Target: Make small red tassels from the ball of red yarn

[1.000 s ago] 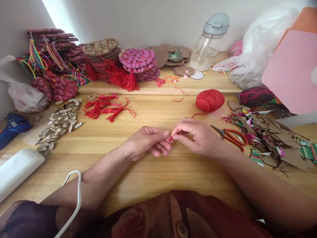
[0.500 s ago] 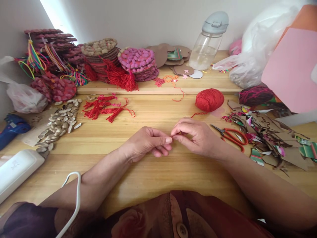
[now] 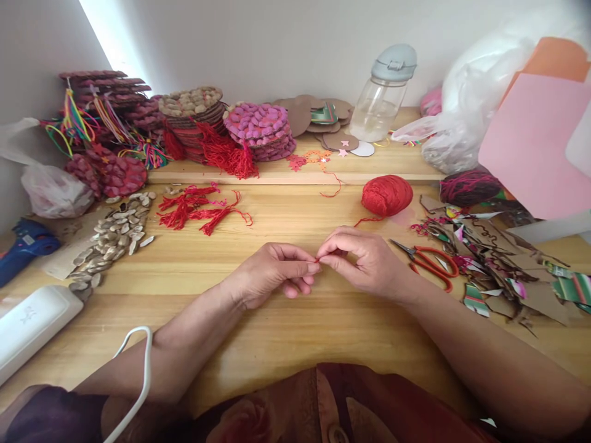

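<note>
My left hand point(image 3: 281, 269) and my right hand point(image 3: 357, 258) meet fingertip to fingertip over the middle of the table. Both are closed in a pinch. A tiny bit of red yarn point(image 3: 317, 260) shows between the fingertips; most of it is hidden by them. Just beyond my right hand lies a ball of red yarn point(image 3: 386, 195), its loose strand running down toward the back of that hand. Orange-handled scissors point(image 3: 434, 263) rest beside my right wrist, blades slightly apart. Red yarn tassels point(image 3: 194, 209) lie beyond my left hand.
Seed shells point(image 3: 115, 237), a blue glue gun point(image 3: 30, 243) and a white device point(image 3: 39, 326) with a cable are at left. Decorated discs point(image 3: 258, 126) and a water bottle point(image 3: 381, 98) stand on the back ledge. Cardboard scraps point(image 3: 521, 271) cover the right side.
The view has tilted slightly, so the scene sits lower in the picture. My hands stay pinched together, and a speck of red now shows between the fingertips.
</note>
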### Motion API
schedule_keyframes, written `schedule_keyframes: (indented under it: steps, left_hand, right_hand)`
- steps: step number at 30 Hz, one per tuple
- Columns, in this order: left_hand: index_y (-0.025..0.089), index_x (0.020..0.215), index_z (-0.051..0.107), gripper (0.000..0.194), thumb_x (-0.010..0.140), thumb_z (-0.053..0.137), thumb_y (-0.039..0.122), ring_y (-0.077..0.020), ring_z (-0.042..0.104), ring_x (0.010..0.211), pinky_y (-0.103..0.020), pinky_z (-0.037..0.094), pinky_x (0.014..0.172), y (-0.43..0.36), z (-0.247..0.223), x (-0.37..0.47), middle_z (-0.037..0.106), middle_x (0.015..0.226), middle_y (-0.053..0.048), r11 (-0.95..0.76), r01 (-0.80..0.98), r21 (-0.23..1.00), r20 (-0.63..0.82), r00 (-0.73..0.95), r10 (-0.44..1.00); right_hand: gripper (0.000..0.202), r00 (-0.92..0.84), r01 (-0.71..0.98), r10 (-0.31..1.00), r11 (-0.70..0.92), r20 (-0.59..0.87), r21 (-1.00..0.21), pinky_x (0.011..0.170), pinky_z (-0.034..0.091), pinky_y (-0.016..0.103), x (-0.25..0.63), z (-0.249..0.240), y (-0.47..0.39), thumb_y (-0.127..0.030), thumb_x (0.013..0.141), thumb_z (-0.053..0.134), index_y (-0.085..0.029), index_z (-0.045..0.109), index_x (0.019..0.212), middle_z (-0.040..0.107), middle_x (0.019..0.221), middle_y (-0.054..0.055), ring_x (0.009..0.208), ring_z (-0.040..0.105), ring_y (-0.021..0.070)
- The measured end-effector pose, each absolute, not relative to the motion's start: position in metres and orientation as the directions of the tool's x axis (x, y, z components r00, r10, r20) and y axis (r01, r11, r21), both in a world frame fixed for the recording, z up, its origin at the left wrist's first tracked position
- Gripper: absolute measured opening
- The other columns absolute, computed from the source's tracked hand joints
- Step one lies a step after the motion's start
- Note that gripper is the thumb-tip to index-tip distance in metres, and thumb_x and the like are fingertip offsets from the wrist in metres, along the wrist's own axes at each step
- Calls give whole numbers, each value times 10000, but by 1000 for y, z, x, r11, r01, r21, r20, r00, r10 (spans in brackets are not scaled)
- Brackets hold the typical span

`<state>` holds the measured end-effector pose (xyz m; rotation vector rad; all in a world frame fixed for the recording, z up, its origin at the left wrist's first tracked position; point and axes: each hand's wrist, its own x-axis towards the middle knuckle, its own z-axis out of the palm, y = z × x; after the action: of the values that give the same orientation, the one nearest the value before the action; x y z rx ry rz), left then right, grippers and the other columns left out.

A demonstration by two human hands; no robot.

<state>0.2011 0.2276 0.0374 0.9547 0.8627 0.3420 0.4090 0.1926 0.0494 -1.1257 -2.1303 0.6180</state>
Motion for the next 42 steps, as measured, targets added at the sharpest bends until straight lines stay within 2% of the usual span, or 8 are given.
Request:
schedule_keyframes:
  steps: [6,11,16,23,29,37,42]
  left_hand:
    - [124,814,710,165,739,771,258,-110,673,571,-128,477,431,226,43,201,686,680,-25,660,-55,749,-480,643,597]
    - [121,833,698,170,769,749,270,-177,729,733,-231,592,630,221,49,202,739,804,-65,682,-252,687,-411,640,650]
    - [144,829,681,112,801,716,246,-196,727,858,-321,587,825,223,50,201,746,864,-48,610,-451,651,-318,568,759]
    - [200,772,664,74,813,697,252,-117,715,788,-258,579,834,237,66,190,725,769,40,394,-643,657,-224,333,916]
    - [269,779,676,89,845,662,328,-139,711,911,-322,537,950,244,71,183,726,778,83,269,-648,713,-164,220,962]
    - [227,840,671,103,817,686,326,-188,673,1059,-380,486,1028,253,67,182,740,896,24,155,-611,776,-101,122,987]
    - [218,833,686,112,779,726,308,-189,690,1015,-402,487,1015,256,63,182,746,904,21,99,-585,805,-33,123,992]
  right_hand:
    - [148,-387,537,854,515,347,-668,691,477,259,407,45,193,-151,901,547,-182,691,907,693,804,39,738,626,134]
    - [188,-388,550,831,557,399,-623,715,480,290,406,39,193,-130,914,520,-188,689,971,694,828,59,771,618,157]
    - [163,-413,551,806,592,425,-587,723,458,304,404,34,192,-162,937,504,-174,666,940,663,786,57,748,569,162]
    - [179,-448,603,799,601,401,-525,739,424,334,404,28,194,-176,947,483,-155,656,907,667,780,65,754,533,175]
    - [188,-483,619,795,607,368,-498,734,414,338,403,28,193,-181,946,470,-160,650,896,668,775,66,751,529,182]
    - [229,-586,570,753,646,299,-508,695,392,317,394,37,185,-182,957,430,-158,619,831,645,730,56,700,509,169]
    - [232,-615,566,758,617,218,-547,709,370,327,389,51,174,-199,960,426,-171,610,820,642,727,41,703,531,161]
